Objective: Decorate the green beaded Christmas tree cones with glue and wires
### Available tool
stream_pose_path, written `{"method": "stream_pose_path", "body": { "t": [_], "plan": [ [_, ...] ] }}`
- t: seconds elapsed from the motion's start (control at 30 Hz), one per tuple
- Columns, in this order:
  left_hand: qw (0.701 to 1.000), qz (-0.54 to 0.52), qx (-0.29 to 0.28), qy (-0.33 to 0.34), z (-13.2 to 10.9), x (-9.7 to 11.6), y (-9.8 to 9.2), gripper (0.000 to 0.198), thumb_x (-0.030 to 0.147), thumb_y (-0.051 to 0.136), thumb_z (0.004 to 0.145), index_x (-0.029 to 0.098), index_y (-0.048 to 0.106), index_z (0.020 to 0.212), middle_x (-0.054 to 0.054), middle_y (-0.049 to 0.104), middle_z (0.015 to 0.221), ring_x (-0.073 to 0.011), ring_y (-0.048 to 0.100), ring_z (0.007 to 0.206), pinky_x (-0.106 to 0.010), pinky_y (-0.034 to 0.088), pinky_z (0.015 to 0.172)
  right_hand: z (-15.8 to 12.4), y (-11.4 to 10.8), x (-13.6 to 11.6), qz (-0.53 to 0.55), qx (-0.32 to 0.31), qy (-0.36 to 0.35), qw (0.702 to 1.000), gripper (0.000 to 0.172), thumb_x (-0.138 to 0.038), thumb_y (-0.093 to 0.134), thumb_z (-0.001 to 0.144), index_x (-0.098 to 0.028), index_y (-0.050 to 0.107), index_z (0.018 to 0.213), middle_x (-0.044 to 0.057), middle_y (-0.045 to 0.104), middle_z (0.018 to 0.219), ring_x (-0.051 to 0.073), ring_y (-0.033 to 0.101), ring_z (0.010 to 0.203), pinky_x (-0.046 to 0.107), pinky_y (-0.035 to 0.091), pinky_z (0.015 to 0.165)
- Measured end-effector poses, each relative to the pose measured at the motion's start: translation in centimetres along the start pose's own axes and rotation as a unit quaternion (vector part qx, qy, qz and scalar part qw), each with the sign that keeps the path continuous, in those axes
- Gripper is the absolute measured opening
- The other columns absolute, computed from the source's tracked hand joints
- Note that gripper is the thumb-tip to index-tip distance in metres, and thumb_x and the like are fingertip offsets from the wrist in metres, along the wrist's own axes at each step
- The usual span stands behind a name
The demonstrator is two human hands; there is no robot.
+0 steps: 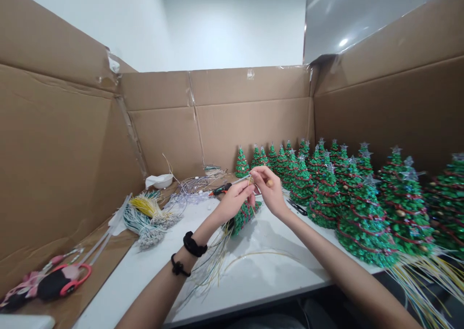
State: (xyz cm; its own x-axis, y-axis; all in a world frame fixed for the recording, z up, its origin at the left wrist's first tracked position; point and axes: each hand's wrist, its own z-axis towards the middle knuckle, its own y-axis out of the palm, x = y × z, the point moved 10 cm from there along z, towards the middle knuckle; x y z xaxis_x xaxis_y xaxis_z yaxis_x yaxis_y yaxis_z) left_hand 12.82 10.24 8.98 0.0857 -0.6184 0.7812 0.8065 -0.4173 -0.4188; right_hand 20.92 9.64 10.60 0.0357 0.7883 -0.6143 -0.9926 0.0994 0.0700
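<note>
My left hand (237, 201) and my right hand (268, 186) meet above the middle of the white table (275, 266). The fingers of both are pinched together around something thin, too small to make out. Just below them a small green tinsel tree (244, 217) with red garland lies tilted on its side, partly hidden by my left hand. Thin yellow and pale wires (217, 259) trail from its base toward the front edge.
Several decorated trees (366, 222) stand along the right. Wire bundles (148, 217), a white dish (159, 180) and pink-handled scissors (78, 283) are on the left. A black tool (297, 207) lies right of my hands. Cardboard walls (250, 121) enclose the table.
</note>
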Motion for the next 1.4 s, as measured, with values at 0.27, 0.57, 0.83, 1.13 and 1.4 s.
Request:
{"method": "stream_pose_path", "body": {
  "t": [0.27, 0.57, 0.83, 1.13, 1.4],
  "plan": [
    [0.971, -0.215, 0.066, -0.08, -0.8, -3.3, -3.1, 0.028, 0.041, 0.048, 0.085, 0.016, 0.06, 0.087, 0.01, 0.027, 0.042, -0.0046, 0.023, 0.036, -0.018, 0.022, 0.041, 1.4, -2.9, 2.7, -0.125, 0.038, 0.006, 0.991, 0.037, -0.045, 0.031, 0.094, -0.019, 0.057, 0.096, -0.004, 0.048, 0.055, 0.013, 0.049, 0.052, 0.024, 0.039, 0.054],
    [0.983, -0.132, 0.067, -0.107, -1.6, -4.8, -2.6, 0.034, 0.041, 0.045, 0.084, 0.013, 0.064, 0.078, 0.008, 0.037, 0.035, -0.0042, 0.023, 0.03, -0.019, 0.018, 0.036, 0.6, 0.0, 4.6, -0.027, -0.045, 0.057, 0.997, 0.037, -0.049, 0.035, 0.091, -0.02, 0.052, 0.107, 0.001, 0.06, 0.073, 0.012, 0.052, 0.044, 0.025, 0.04, 0.044],
    [0.991, -0.087, 0.031, -0.096, -1.7, -3.8, -1.4, 0.035, 0.036, 0.041, 0.084, 0.013, 0.064, 0.072, 0.007, 0.039, 0.033, -0.0051, 0.027, 0.03, -0.02, 0.021, 0.038, -0.7, 3.0, 4.3, 0.154, -0.149, 0.121, 0.969, 0.033, -0.049, 0.056, 0.081, -0.017, 0.061, 0.09, -0.007, 0.039, 0.053, 0.007, 0.036, 0.045, 0.019, 0.029, 0.044],
    [0.992, -0.045, 0.025, -0.114, -1.9, -3.5, -0.5, 0.033, 0.037, 0.041, 0.083, 0.014, 0.059, 0.07, 0.007, 0.04, 0.035, -0.0056, 0.027, 0.032, -0.019, 0.022, 0.038, -1.3, 3.8, 5.5, 0.261, -0.17, 0.187, 0.932, 0.033, -0.045, 0.068, 0.072, -0.017, 0.052, 0.067, -0.008, 0.04, 0.05, 0.006, 0.03, 0.043, 0.019, 0.022, 0.044],
    [0.964, 0.238, 0.12, -0.019, -2.3, -1.3, -2.3, 0.026, 0.034, 0.047, 0.083, 0.016, 0.064, 0.078, 0.003, 0.054, 0.052, -0.0081, 0.043, 0.046, -0.02, 0.03, 0.048, -1.2, 3.3, 6.1, 0.248, -0.138, 0.212, 0.935, 0.039, -0.044, 0.074, 0.064, -0.017, 0.047, 0.06, -0.007, 0.043, 0.054, 0.005, 0.03, 0.045, 0.019, 0.021, 0.045]
  ]
}}
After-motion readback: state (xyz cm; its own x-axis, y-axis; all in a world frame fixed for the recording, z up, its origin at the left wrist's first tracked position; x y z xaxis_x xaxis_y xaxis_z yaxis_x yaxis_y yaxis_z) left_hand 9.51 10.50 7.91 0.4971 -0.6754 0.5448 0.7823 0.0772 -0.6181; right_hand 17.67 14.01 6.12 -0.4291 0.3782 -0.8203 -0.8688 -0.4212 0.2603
